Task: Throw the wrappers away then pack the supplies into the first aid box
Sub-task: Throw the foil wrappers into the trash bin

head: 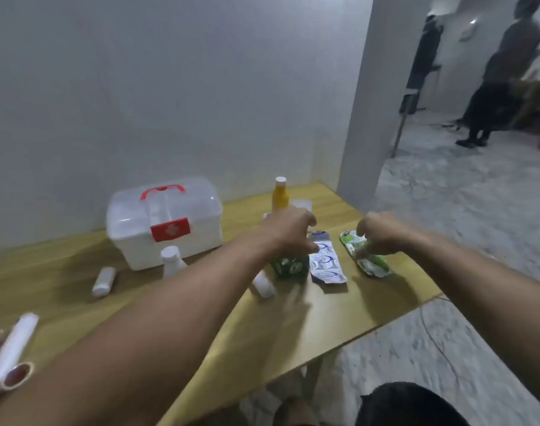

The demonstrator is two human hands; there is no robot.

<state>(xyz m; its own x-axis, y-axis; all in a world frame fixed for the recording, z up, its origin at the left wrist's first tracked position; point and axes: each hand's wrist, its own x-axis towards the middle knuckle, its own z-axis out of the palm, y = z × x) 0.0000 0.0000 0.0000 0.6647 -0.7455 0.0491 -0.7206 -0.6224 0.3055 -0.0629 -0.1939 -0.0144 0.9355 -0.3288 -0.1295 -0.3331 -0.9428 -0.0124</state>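
A white first aid box (164, 224) with a red handle stands closed at the back of the wooden table (333, 309). Three wrappers lie at the right. A dark green wrapper (288, 266) sits under my left hand (288, 232), whose curled fingers touch it and the blue-and-white wrapper (325, 262) beside it. My right hand (382, 233) pinches the light green wrapper (370, 259) near the table's right edge. A yellow bottle (280, 195) stands behind my left hand. White bottles (104, 281) (172, 261) (264, 284) lie and stand in front of the box.
A white roll (12, 348) and tape rolls (18, 375) lie at the near left. A small clear cup (301, 206) stands beside the yellow bottle. The table's right edge drops to a marble floor. A person (502, 81) stands in the far room at right.
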